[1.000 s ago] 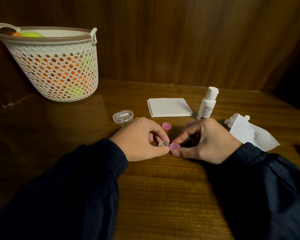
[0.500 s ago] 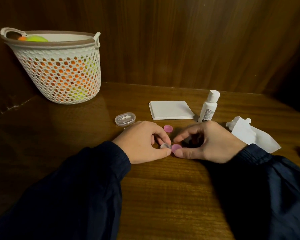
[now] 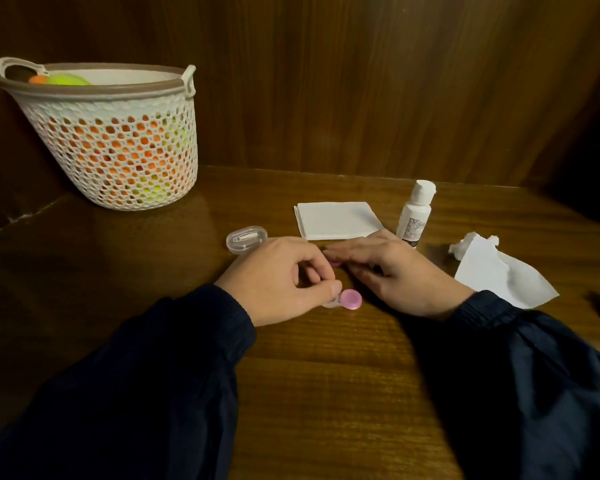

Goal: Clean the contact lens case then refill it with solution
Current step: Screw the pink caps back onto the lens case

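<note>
The left hand pinches the contact lens case flat on the bench, one pink cap on. Just beyond, the right hand reaches with fingers nearly straight over the loose pink cap. Keeping the case pinned should let that cap seat squarely; solution bottle stands rightward.

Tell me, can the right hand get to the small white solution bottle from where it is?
Probably yes: the right hand lies flat just in front of the small white solution bottle, with nothing between them.
</note>
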The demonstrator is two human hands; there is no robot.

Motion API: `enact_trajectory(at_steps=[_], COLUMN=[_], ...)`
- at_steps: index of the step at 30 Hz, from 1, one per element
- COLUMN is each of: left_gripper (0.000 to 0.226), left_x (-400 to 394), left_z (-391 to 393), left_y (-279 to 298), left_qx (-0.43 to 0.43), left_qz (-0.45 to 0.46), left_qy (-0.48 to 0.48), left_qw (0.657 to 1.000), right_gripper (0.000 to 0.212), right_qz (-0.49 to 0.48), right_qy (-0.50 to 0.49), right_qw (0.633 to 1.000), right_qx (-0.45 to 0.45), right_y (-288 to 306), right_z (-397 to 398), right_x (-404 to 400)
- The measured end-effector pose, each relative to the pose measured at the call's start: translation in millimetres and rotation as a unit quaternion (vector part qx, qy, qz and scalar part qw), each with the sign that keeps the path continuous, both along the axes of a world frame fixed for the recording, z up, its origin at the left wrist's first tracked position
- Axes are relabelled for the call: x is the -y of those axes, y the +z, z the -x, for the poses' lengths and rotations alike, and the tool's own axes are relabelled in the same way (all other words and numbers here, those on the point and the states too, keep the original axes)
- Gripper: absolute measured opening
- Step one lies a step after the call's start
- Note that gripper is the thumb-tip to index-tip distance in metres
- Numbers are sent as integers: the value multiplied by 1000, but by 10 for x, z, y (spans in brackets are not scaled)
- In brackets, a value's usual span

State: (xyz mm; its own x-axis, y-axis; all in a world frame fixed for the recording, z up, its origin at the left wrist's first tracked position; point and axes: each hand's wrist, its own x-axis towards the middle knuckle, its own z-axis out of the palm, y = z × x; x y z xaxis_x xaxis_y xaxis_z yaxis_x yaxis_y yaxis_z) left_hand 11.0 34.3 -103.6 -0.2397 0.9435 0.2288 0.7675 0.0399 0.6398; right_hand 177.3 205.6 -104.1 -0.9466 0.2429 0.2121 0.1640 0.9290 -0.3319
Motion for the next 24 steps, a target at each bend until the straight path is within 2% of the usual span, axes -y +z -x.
enact_trajectory(at_steps=[2,7,9,13,19,24], left_gripper=[14,13,12,6,22,20], left_x=[-24,-44,-42,-40,-46,-12], left_z=[9,31,23,22,0,-26], left_y=[-10,-23,-21,-18,3,35], left_qx=[-5,-19,-15,5,70,89], left_qz=[-14,-31,-42,-74,-65,-76], left_qy=[23,57,60,73,78,47], left_qw=[1000,998,997,995,992,992], right_gripper=[38,24,22,17,20,21], right_qz=[-17,-12,19,124,237,261], right_qy=[-3,-36,-61,-101,-33,-16], right_qw=[1000,999,997,977,954,943], right_qx=[-7,-38,-52,-140,-178,-206], right_y=[9,14,2,11,43,38], right_z=[-14,-41,-41,-68,-96,-91], right_x=[-23,-40,-31,23,193,261])
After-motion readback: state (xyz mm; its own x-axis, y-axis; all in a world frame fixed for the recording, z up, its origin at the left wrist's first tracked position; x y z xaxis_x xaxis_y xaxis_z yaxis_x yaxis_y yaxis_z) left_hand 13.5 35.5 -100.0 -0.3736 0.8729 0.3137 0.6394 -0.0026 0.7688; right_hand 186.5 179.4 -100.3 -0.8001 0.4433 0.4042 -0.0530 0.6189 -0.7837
